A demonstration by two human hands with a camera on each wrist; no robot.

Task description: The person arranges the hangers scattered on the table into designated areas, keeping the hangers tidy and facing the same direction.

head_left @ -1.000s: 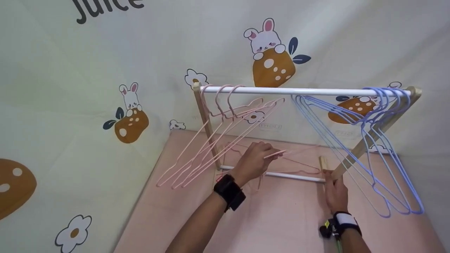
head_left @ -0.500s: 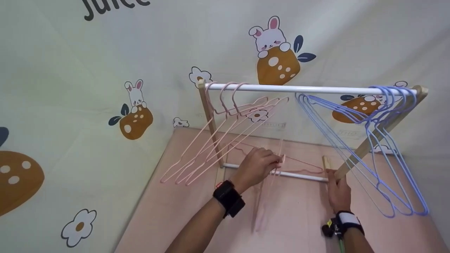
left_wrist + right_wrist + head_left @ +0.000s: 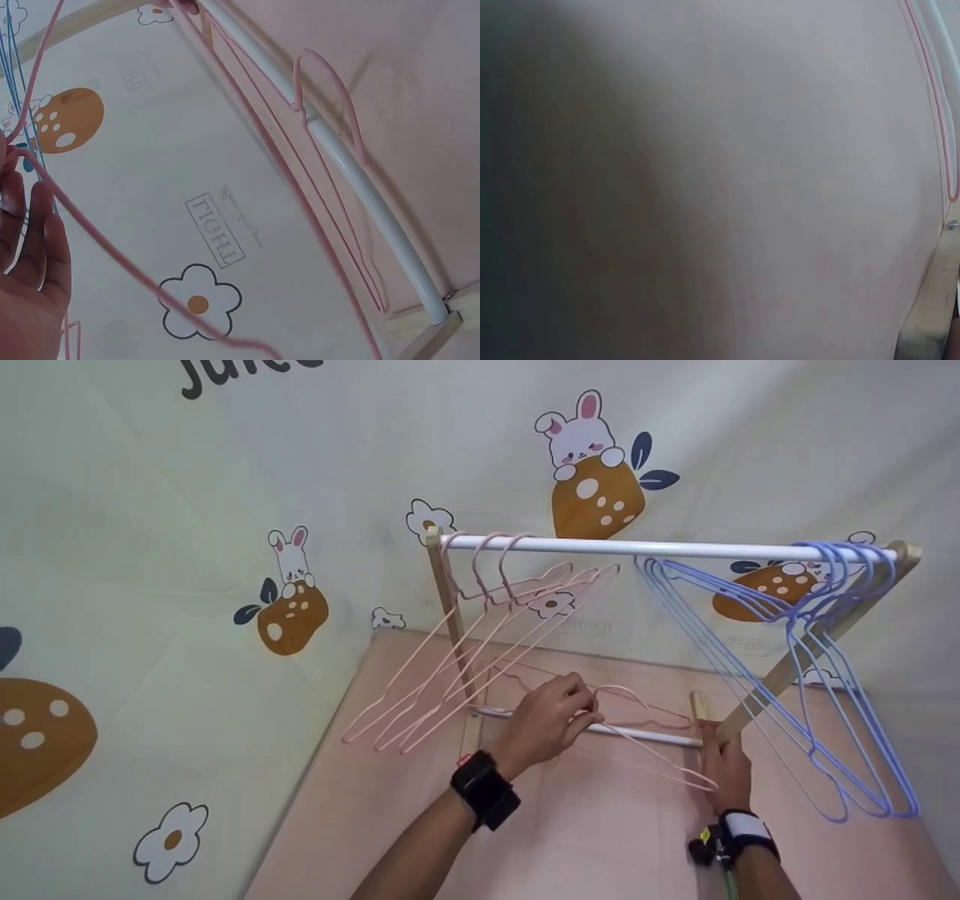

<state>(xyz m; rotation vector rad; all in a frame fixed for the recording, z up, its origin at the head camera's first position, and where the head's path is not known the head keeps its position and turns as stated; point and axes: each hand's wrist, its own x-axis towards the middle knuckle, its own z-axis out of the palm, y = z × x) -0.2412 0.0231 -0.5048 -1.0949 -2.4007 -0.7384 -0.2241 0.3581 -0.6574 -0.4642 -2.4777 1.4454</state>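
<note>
My left hand (image 3: 551,718) pinches a pink wire hanger (image 3: 660,754) near its neck, below the rack's top bar. The hanger's hook points right and one arm slopes toward my right hand. In the left wrist view, the same hanger (image 3: 112,247) runs down from the fingertips. My right hand (image 3: 727,772) grips the wooden frame (image 3: 739,716) at the rack's lower right corner. Another pink hanger (image 3: 298,82) lies at the rack's lower white bar (image 3: 360,180), its hook reaching across it. In the right wrist view the wooden base (image 3: 930,300) shows at the lower right.
Three pink hangers (image 3: 504,574) hang at the left end of the white top bar (image 3: 660,547). Several blue hangers (image 3: 802,641) hang at its right end. The rack stands on a pink surface (image 3: 600,825) against a printed backdrop (image 3: 225,457).
The left hand has turned the pink hanger, swinging its body from hanging downward to pointing right, toward the right hand. The right hand keeps its grip on the frame. The view has shifted slightly.
</note>
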